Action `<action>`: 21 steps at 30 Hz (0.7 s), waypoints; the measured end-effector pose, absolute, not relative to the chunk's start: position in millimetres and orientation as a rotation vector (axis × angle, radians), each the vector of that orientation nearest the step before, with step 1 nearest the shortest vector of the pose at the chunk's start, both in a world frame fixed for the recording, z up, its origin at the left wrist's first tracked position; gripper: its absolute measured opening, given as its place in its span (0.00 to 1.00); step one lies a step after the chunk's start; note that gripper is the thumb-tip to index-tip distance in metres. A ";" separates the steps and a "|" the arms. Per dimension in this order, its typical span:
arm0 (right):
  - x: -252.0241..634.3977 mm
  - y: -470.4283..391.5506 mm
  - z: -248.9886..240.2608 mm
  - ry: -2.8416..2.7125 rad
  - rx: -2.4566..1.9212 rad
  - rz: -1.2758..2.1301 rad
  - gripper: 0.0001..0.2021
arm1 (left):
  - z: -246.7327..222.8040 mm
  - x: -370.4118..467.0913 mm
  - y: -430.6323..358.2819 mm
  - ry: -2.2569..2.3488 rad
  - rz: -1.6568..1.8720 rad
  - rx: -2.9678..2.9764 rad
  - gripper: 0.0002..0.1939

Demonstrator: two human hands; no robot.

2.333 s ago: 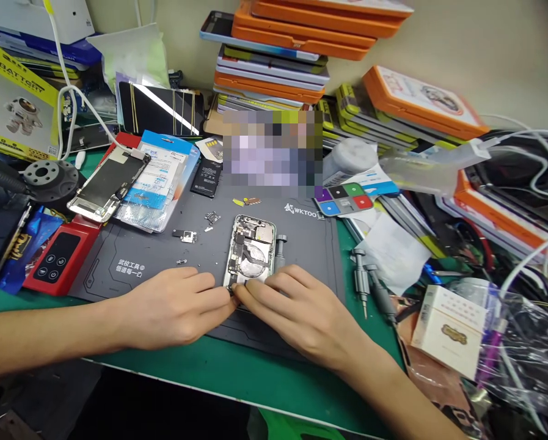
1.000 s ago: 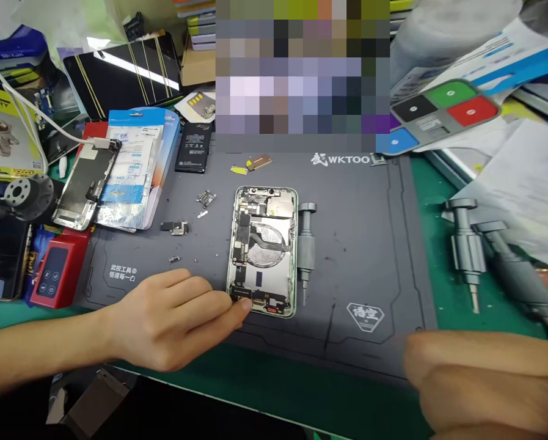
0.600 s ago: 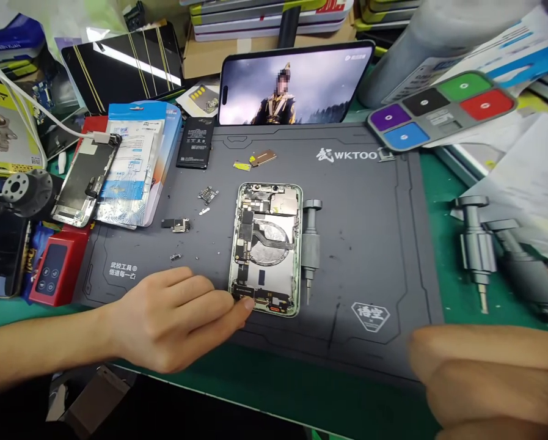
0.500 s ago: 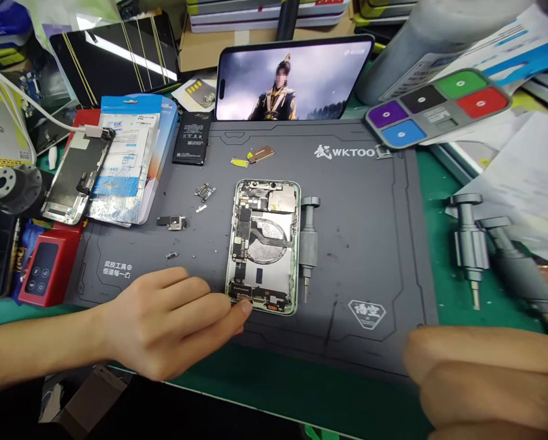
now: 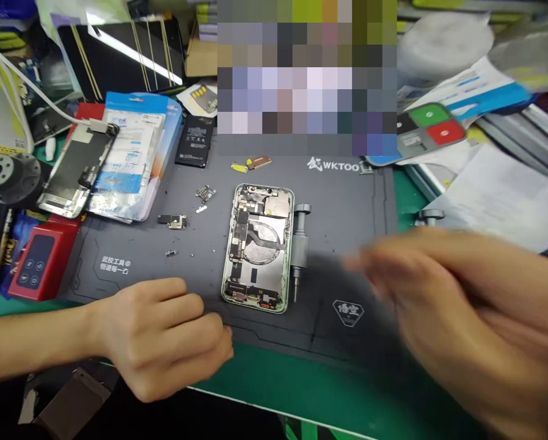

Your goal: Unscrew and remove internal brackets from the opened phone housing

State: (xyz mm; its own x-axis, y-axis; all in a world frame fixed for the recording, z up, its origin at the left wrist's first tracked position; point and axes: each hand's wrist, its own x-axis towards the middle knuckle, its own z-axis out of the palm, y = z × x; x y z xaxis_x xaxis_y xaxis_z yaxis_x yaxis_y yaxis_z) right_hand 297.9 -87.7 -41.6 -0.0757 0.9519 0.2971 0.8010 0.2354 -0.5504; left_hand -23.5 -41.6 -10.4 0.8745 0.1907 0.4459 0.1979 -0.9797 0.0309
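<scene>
- At far left we see a red device (image 5: 44, 256) with a dark touch panel, beside the edge of the gray mat (image 5: 360, 214).
- Next to it, a detached screen (image 5: 74, 168) lies at a slant against a blue-and-white packet (image 5: 134, 159).
- Our left hand (image 5: 164, 336) rests low at the near edge, its fingers curled inward and pressed together; the tips are mostly hidden, so we cannot tell whether they pinch anything.
- Above that hand we have small metal parts (image 5: 177, 222) scattered on the mat, and a black battery (image 5: 193, 143) farther back.
- The phone body (image 5: 278, 229) lies flat on the mat, insides facing up, between our hands: just beyond and to the right of the left fingers, well apart from the right ones, touching neither.
- Along its right edge, a screwdriver (image 5: 300, 247) lies just beside it, tip toward us.
- Our right hand (image 5: 438, 311) is blurred in the air, fingers pointing toward the screwdriver but apart from it; we cannot tell whether they grip something.
</scene>
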 end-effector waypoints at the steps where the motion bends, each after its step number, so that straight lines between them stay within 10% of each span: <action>1: 283.9 -60.2 -33.3 -1.819 -1.674 0.301 0.13 | -11.2 -23.7 -43.3 -0.289 -0.751 -3.021 0.08; 21: 243.7 -21.9 -18.1 -2.202 -1.725 0.444 0.23 | 0.0 -40.8 -6.0 -1.016 -0.425 -2.707 0.09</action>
